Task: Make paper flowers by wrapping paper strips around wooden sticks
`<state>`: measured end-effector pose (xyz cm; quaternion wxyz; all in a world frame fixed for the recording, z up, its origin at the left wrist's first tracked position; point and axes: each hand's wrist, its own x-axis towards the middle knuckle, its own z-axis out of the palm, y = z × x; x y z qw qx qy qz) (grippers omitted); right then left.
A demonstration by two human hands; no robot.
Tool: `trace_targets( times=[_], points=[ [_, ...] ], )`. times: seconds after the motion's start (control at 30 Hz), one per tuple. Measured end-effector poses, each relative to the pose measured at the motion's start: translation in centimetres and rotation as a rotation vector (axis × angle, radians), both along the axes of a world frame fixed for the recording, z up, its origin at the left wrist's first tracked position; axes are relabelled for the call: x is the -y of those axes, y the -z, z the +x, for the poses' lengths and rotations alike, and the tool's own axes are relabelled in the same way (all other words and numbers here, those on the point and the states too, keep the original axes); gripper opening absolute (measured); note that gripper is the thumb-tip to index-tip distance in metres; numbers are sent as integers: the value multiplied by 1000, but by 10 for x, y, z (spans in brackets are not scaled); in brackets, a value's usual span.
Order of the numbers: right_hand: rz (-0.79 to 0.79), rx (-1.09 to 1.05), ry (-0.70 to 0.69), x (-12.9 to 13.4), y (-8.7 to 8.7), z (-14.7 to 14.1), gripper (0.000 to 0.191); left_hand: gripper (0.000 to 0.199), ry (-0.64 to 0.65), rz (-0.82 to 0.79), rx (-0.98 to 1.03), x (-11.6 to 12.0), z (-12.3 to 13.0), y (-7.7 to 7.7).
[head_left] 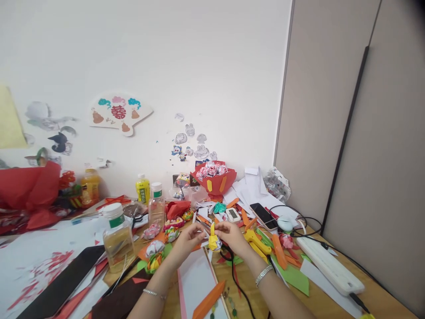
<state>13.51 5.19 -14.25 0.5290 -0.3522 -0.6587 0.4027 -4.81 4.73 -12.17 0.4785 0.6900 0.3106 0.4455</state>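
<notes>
A small yellow folded-paper flower (213,240) with some white on its right side is between my hands, above the desk. My right hand (230,235) pinches it near its upper part with thumb and fingertips. My left hand (190,239) is just left of it, fingers curved and slightly apart, with no thing visible in them. Below lies a white sheet or pad (198,281) with an orange folded paper strip (209,301) across its lower corner. Yellow-handled scissors or a similar yellow tool (257,243) lie beside my right wrist.
Two clear jars (118,243) (156,208) and several crumpled paper flowers (155,248) stand left of my hands. A red-wrapped bouquet (214,179) is at the back. A phone (264,216), black cable (237,279), white power strip (330,265) and paper scraps lie to the right.
</notes>
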Motion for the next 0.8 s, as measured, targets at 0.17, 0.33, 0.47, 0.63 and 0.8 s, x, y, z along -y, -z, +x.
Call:
trace_targets(
  times=[0.17, 0.33, 0.47, 0.63, 0.8],
  points=[
    [8, 15, 50, -1, 6, -3, 14, 31, 33, -15, -65, 6, 5, -2],
    [61, 131, 124, 2, 5, -7, 10, 27, -117, 30, -95, -1, 16, 9],
    [81, 164, 165, 4, 5, -8, 9, 20, -176, 61, -106, -6, 18, 16],
    [96, 169, 165, 5, 5, -7, 10, 15, -178, 82, -134, -5, 16, 15],
    [105, 170, 133, 5, 4, -5, 10, 20, -169, 99, -144, -6, 16, 15]
  ],
)
